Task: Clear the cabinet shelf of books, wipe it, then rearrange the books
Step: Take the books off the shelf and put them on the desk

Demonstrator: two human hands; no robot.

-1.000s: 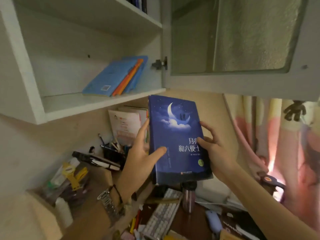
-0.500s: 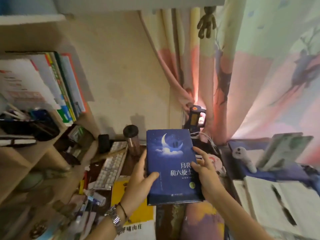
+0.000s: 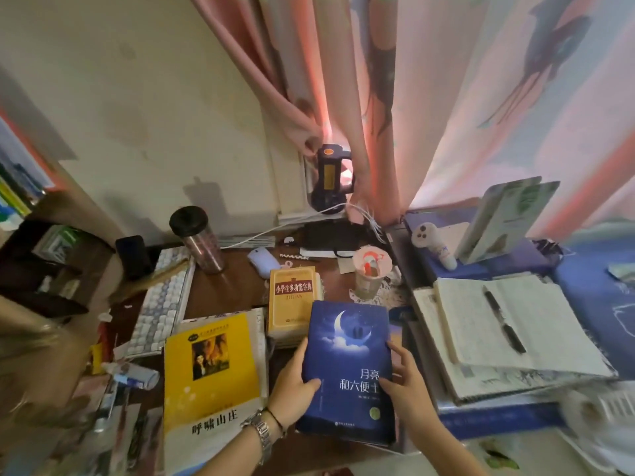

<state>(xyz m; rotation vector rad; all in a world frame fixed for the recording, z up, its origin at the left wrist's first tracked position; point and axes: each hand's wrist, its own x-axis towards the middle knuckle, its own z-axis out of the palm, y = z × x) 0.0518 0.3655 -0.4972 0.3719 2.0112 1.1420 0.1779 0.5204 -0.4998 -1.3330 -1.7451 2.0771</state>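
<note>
My left hand [image 3: 295,383] and right hand [image 3: 405,386] grip the blue moon book [image 3: 347,359] at lower centre, right of the yellow book [image 3: 213,379]

A blue book [image 3: 348,369] showing a crescent moon reads "月亮和六便士". The yellow book [image 3: 211,379] at the desk's near edge reads "呼啸山庄". The tan dictionary [image 3: 293,300] behind reads "小学生多功能字典".

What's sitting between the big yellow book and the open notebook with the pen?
In the head view, the blue moon book lies between the yellow book and the open notebook, held by the left hand and right hand.
</note>
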